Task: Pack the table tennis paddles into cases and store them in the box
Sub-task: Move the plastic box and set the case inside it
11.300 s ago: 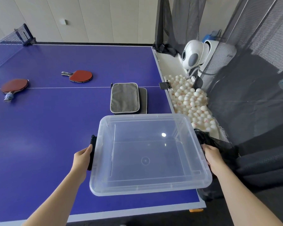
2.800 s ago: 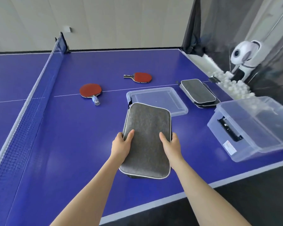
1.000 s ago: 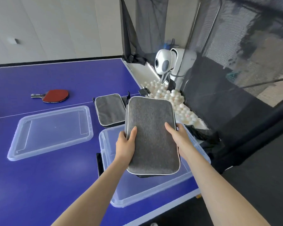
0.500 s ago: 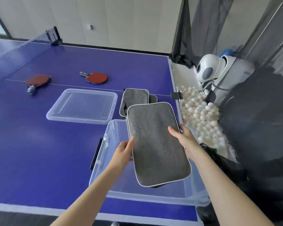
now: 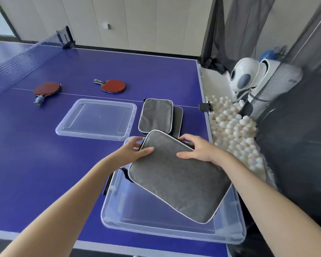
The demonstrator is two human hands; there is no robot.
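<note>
A grey paddle case (image 5: 176, 175) with white piping lies tilted inside the clear plastic box (image 5: 156, 222) at the table's near right corner. My left hand (image 5: 132, 150) holds the case's far left corner, thumb on top. My right hand (image 5: 197, 149) grips its far edge, thumb on the fabric. Two more grey cases (image 5: 157, 115) lie stacked just beyond the box. Two red paddles (image 5: 112, 85) (image 5: 45, 89) lie on the blue table (image 5: 35, 154) farther back.
The box's clear lid (image 5: 97, 118) lies flat left of the stacked cases. The net (image 5: 22, 58) crosses the table at far left. A tray of several white balls (image 5: 233, 130) and a white ball machine (image 5: 246, 75) stand off the right edge, behind dark netting.
The case has gone down from above the box into it and turned diagonal. Both hands have slid from its sides to its far end.
</note>
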